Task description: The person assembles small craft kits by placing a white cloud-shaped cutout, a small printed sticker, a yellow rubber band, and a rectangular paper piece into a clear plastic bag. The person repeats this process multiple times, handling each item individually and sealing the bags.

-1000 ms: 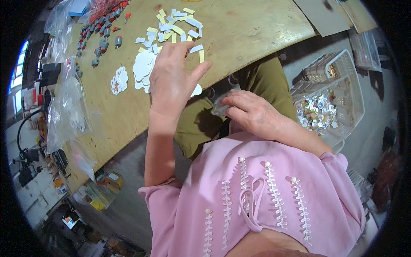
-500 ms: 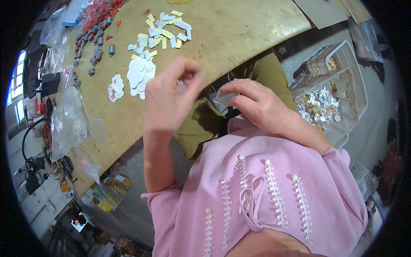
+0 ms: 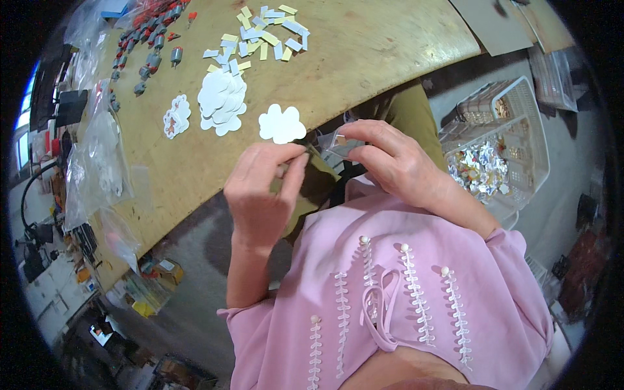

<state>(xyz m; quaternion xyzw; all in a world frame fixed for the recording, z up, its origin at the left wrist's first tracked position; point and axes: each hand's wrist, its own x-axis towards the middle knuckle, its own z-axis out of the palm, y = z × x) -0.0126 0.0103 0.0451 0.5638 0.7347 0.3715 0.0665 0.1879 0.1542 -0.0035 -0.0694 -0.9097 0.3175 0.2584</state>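
My right hand (image 3: 400, 159) pinches a small clear plastic bag (image 3: 333, 148) between thumb and fingers, above my lap at the table's edge. To its left, my left hand (image 3: 263, 188) has thumb and forefinger brought together; what they hold, if anything, is too small to make out. Just beyond those fingertips a single white flower-shaped card (image 3: 281, 123) lies near the table edge. Further left is a pile of white scalloped cards (image 3: 221, 103), and beside it a smaller stack of cards with a reddish-brown print (image 3: 176, 117).
Pale yellow and white rectangular pieces (image 3: 263, 36) are scattered across the far part of the table (image 3: 364, 52). Small grey motors (image 3: 153, 62) with red parts lie at the far left, near clear plastic bags (image 3: 107, 156). On the right, a white basket (image 3: 543, 136) holds colourful shiny pieces.
My left hand has drawn back toward me and lowered, and the single white card now shows beyond it. My right hand stays almost in place with the bag. The view has shifted slightly.
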